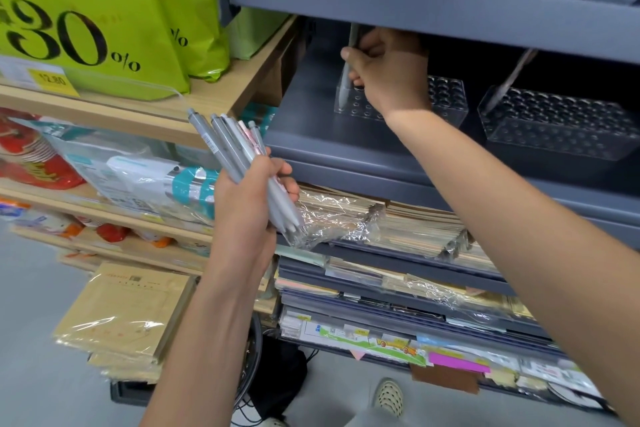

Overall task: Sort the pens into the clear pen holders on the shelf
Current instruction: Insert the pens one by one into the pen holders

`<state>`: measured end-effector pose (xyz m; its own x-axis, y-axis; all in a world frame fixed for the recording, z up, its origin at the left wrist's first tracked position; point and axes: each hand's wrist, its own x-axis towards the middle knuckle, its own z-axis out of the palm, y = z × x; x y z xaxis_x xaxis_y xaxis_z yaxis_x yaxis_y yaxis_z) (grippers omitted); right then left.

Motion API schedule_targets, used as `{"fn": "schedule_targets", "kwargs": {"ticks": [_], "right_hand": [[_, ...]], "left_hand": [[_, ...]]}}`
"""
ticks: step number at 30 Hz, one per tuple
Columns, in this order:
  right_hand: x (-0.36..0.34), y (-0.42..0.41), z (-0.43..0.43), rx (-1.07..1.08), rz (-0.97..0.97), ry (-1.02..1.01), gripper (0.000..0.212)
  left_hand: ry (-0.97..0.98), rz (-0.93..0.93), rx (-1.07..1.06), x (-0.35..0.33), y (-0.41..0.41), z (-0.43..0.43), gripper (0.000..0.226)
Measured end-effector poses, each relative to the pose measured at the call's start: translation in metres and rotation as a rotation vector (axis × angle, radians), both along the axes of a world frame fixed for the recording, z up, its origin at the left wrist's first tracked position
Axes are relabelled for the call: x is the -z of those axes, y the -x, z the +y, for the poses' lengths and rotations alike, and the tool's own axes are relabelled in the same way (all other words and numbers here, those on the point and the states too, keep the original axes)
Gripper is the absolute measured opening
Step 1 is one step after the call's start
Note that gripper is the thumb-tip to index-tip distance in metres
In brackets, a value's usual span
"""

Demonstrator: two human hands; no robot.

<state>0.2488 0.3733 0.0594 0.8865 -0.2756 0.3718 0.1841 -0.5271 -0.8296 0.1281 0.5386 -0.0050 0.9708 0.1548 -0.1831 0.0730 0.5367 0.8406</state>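
Note:
My left hand (249,198) grips a bundle of several grey and pinkish pens (232,149) in a clear wrapper, held in front of the shelf edge. My right hand (388,69) reaches under the upper shelf and pinches a single grey pen (346,80) upright, its tip at the left end of a clear pen holder (446,97) with rows of round holes. A second clear pen holder (554,128) stands to the right on the same grey shelf (346,149); one pen (509,80) leans in its left corner.
The grey upper shelf (415,10) hangs low over the holders. Stacked wrapped notebooks (398,222) fill the shelves below. A wooden rack (221,97) at left carries green bags (104,28) and packaged goods. A shoe (389,395) shows on the floor.

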Motion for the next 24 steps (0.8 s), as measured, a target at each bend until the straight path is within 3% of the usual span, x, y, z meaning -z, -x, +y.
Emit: {"fn": "schedule_targets", "kwargs": {"ticks": [4,9,11,18,21,24], "right_hand": [[0.002,-0.003,-0.004,0.000,-0.005,0.036,0.022],[0.005,-0.002,-0.007,-0.002,-0.026,0.022,0.025],[0.007,-0.001,-0.008,-0.008,-0.015,0.021,0.025],[0.005,0.014,-0.013,0.047,-0.025,-0.012,0.020],[0.005,0.038,-0.010,-0.125,0.003,-0.060,0.019],[0.008,0.065,-0.008,-0.390,0.157,0.005,0.025]], "left_hand": [[-0.053,-0.004,0.025,0.000,-0.001,-0.001,0.004],[-0.074,0.002,0.059,0.000,-0.001,-0.003,0.036],[-0.066,0.001,0.054,-0.001,-0.001,-0.004,0.038],[-0.042,-0.038,0.096,0.000,0.002,-0.006,0.011],[-0.055,-0.088,0.123,-0.001,0.003,-0.011,0.012],[-0.050,-0.112,0.143,-0.001,0.003,-0.018,0.014]]}}
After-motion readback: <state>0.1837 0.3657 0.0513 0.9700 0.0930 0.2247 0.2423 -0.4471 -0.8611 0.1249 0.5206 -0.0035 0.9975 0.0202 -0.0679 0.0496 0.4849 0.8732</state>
